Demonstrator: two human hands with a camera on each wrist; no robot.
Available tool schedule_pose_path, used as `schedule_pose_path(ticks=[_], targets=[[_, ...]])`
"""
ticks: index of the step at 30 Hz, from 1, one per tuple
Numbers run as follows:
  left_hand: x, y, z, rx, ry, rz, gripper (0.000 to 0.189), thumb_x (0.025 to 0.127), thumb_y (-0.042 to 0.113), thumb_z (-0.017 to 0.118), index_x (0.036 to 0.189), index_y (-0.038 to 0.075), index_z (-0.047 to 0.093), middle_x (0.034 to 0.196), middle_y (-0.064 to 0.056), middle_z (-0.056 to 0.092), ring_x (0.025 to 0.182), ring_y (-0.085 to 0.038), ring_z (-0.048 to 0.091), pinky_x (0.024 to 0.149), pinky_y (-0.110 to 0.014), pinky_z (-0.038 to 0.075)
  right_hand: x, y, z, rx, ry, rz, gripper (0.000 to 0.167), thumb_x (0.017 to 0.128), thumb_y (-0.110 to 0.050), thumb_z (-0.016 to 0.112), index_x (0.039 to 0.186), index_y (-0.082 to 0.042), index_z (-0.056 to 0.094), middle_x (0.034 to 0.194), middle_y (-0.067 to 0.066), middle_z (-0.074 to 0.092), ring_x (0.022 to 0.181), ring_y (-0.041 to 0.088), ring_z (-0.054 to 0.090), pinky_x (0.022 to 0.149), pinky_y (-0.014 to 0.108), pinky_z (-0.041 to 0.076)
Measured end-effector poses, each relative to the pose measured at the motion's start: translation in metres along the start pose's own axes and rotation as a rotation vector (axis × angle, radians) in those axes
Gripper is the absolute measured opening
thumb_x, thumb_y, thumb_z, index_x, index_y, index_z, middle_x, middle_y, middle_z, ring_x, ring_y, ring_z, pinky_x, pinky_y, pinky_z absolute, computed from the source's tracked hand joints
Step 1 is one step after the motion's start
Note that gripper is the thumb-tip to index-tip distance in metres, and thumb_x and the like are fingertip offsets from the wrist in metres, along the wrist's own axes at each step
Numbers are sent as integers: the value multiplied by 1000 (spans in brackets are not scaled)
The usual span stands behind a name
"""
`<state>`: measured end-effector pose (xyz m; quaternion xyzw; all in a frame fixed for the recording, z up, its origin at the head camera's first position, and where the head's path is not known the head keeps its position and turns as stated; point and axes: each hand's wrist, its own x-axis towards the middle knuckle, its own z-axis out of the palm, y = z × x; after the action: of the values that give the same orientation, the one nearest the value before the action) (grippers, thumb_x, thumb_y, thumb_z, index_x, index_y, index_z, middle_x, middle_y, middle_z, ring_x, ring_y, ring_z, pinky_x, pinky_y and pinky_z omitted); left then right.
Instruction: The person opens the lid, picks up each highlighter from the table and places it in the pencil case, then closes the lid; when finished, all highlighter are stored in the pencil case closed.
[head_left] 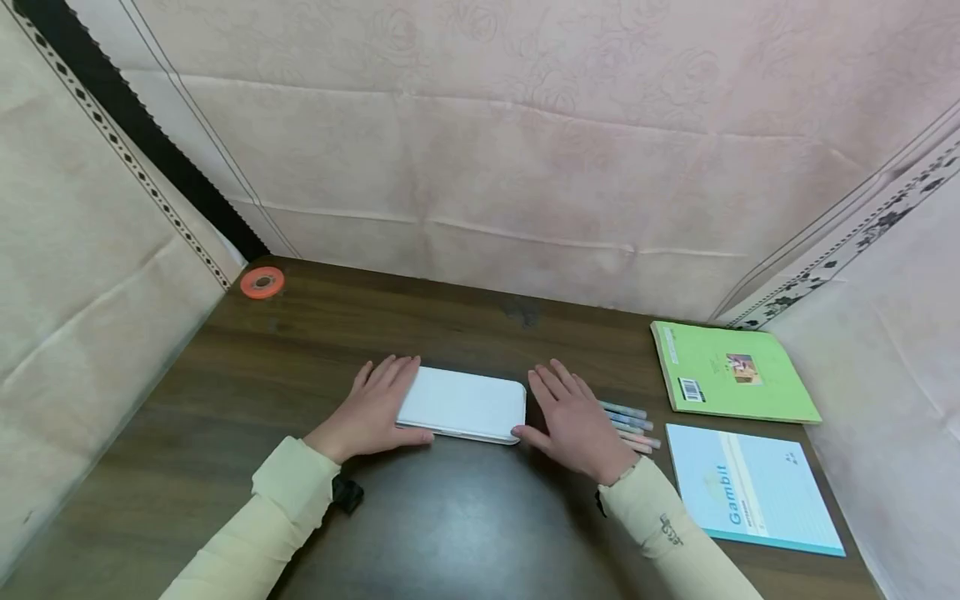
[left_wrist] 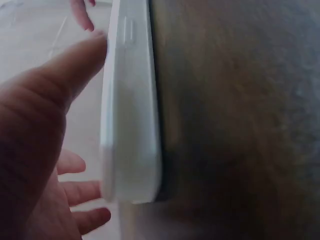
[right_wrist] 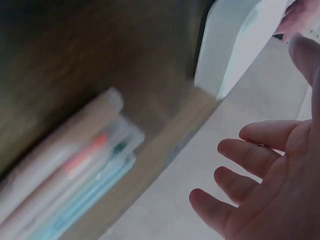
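A flat white case (head_left: 462,404) with rounded corners lies on the dark wooden table (head_left: 480,517) between the hands. At its left end is the left hand (head_left: 378,408), fingers stretched forward and thumb along the near edge. The right hand (head_left: 577,425) is at the other end, fingers extended, with its thumb tip right at the near right corner. In the left wrist view the side of the case (left_wrist: 132,120) shows a small raised tab. Several pastel pens (head_left: 626,421) lie to the right of the right hand, partly hidden by it; the right wrist view shows the pens (right_wrist: 75,170) side by side.
A green book (head_left: 727,371) and a light blue notebook (head_left: 750,492) lie at the table's right side. An orange-red tape roll (head_left: 262,282) sits in the far left corner. Pale patterned cloth (head_left: 487,167) hangs around the back and sides.
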<state>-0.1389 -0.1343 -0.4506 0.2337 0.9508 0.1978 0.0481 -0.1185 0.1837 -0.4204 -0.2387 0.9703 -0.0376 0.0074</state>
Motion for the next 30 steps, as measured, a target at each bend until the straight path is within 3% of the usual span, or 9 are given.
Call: schedule_pose_path(ticks=[10,18,22,30], targets=[[4,-11,11,-95,18,-1,113,74,45,84,155,0,19,155,-22,31,142,-38,30,113,-62,23,12,-12,16,-15,-11,-99,93,83,-66,65,147,-3,43,149,15,47,146,35,32,112,52,34],[8,-28,18,-252,1,-113,117,70,45,85,154,-1,17,154,-24,28,140,-43,25,109,-63,16,17,-6,21,-13,-7,-106,91,79,-60,73,144,-1,46,144,15,51,143,36,36,110,52,38],[6,-34,20,-311,21,-117,110,69,41,87,150,1,25,151,-23,29,137,-42,24,105,-62,13,19,-6,20,18,-7,-102,90,78,-58,76,142,-1,48,142,15,52,142,34,38,109,52,39],[6,-38,24,-328,56,-100,104,68,39,88,146,3,30,150,-22,30,136,-41,24,104,-60,13,25,-2,19,33,-24,-108,88,74,-57,80,137,-2,53,135,13,56,128,29,52,106,46,44]])
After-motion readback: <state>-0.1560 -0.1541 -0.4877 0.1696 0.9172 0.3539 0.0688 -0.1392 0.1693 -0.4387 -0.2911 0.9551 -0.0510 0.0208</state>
